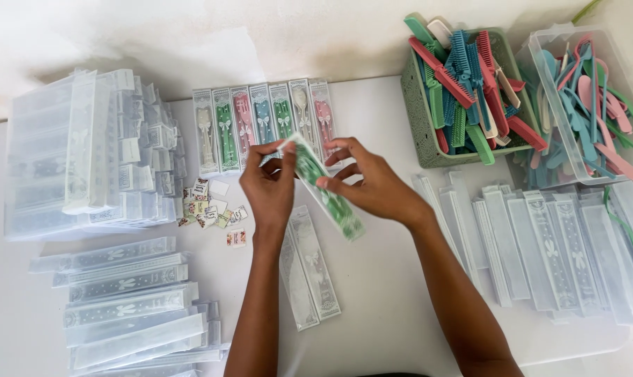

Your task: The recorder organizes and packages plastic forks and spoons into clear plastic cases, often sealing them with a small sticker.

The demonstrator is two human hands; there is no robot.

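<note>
With my left hand (pixel 269 187) and right hand (pixel 372 183) both pinching the clear plastic sleeve holding a green comb (pixel 325 187) above the white table (pixel 379 279), I judged steady grip near its top end best.

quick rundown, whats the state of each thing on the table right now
green comb pack: held tilted above the table by both hands
left hand: gripping the pack's upper end
right hand: fingers pinching the pack
packed combs row: lying flat, side by side
green basket: full of loose combs
clear tub: open, holding loose combs
small labels: scattered loose
</note>
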